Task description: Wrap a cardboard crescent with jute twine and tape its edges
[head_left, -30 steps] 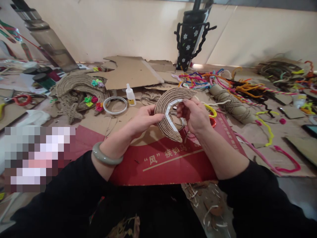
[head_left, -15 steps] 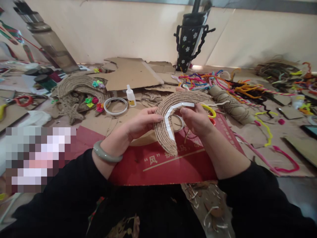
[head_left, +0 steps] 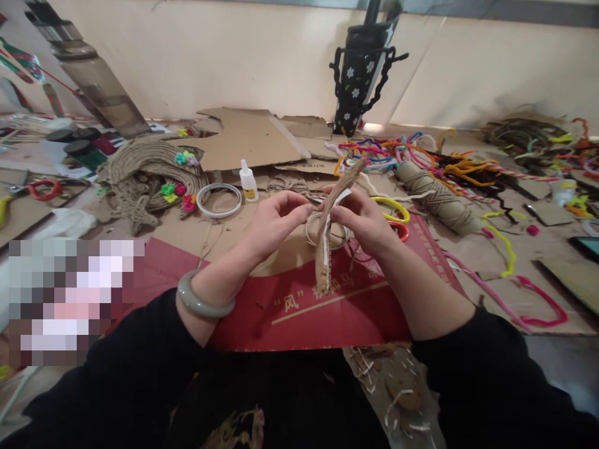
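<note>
A crescent of cardboard wrapped in twine (head_left: 322,267) is turned nearly edge-on above the red cardboard sheet, a white strip along its inner edge. My right hand (head_left: 364,219) is closed on it, thumb against the white strip. Left of the crescent is my left hand (head_left: 279,219), its thumb and forefinger pinched together; what lies between the fingertips is too small to make out. Behind the hands lies a roll of tape (head_left: 310,232), partly hidden. Scissors with yellow and red handles (head_left: 401,215) lie beside my right hand.
A small glue bottle (head_left: 249,186) and a white ring (head_left: 200,202) stand behind my left hand. Further left lies a twine-covered wreath (head_left: 124,159) with bright flowers. A twine spool (head_left: 440,199) and pipe cleaners (head_left: 458,168) lie right. A flowered tumbler (head_left: 354,81) stands behind.
The twine crescent has turned from showing its broad face to nearly edge-on. My left hand has let go of its face and now pinches beside it; my right hand keeps hold.
</note>
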A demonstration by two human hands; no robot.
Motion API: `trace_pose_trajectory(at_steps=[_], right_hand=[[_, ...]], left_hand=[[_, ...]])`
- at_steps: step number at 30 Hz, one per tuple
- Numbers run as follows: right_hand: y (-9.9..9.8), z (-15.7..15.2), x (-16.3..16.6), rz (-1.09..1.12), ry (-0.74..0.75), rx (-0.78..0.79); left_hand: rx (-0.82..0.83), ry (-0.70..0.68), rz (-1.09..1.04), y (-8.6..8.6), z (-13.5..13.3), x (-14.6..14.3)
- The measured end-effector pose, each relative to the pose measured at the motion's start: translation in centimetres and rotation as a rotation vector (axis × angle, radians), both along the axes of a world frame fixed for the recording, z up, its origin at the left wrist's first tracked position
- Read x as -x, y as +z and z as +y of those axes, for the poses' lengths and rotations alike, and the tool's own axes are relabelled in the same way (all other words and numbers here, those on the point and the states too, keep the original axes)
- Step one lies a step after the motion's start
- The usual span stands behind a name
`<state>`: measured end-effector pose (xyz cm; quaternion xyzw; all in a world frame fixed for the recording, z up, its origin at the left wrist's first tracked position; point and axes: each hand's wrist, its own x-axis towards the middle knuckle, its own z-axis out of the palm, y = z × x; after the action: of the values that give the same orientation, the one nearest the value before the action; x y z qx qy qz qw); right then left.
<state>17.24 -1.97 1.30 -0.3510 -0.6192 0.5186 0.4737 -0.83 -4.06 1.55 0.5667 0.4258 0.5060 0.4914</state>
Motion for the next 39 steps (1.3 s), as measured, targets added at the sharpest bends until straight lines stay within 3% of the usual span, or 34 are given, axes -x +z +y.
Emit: trace_pose_trajectory(at_steps=[8, 17, 24, 34, 39], right_hand=[[-0.6, -0.3, 0.1, -0.356, 0.015, -0.135], [-0.2, -0.9, 0.2, -0.621, -0.082, -0.274], [-0.1, -1.0, 0.2, -0.662, -0.125, -0.270], [-0.2, -1.5, 0.4, -0.774, -0.194, -0.380], [-0.4, -1.0, 0.6, -0.604, -0.083, -0.235]], left_hand=[[-0.057, -0.054, 0.054, 0.4, -0.5, 0.0], [-0.125, -0.027, 0.174, 0.0, -0.2, 0.2], [-0.100, -0.082, 0.100, 0.3, -0.4, 0.0], [-0.106, -0.001, 0.271, -0.3, -0.1, 0.3], [-0.100, -0.065, 0.187, 0.0, -0.3, 0.2]])
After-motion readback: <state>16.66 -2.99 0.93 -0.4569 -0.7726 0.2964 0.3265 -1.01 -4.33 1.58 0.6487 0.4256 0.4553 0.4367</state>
